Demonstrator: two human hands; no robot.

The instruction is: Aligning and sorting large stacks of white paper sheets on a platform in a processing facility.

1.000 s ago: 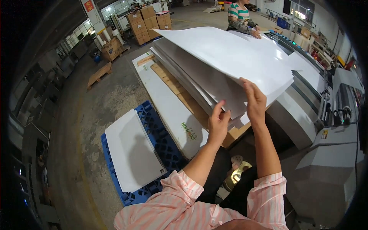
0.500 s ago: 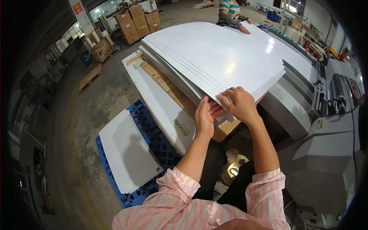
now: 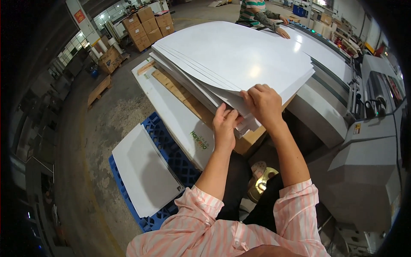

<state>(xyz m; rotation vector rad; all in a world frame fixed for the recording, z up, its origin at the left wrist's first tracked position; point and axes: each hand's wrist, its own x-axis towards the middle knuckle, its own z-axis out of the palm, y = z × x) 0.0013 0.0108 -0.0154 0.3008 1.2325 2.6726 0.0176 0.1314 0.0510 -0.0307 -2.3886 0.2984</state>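
Note:
A stack of large glossy white sheets (image 3: 239,51) lies before me, the top sheets slightly fanned along their left edge. My right hand (image 3: 264,103) is closed on the near corner of the upper sheets, which is bent upward. Just left of it and lower, my left hand (image 3: 225,126) has its fingers bent around the near edge of the sheets under the raised corner. Its fingertips are partly hidden by the paper. Below the stack, a white board (image 3: 180,122) and a wooden strip (image 3: 175,88) show at the left side.
Smaller white sheets (image 3: 143,171) lie on a blue plastic pallet (image 3: 154,122) at the left. A grey machine (image 3: 364,171) stands at the right. Across the stack, another person's hand (image 3: 282,33) rests on the paper. Cardboard boxes (image 3: 147,28) are piled farther back.
My right hand has lifted the sheet corner up a little, widening the gap below it. My left fingers, stretched out before, are now bent at the lower sheets' edge.

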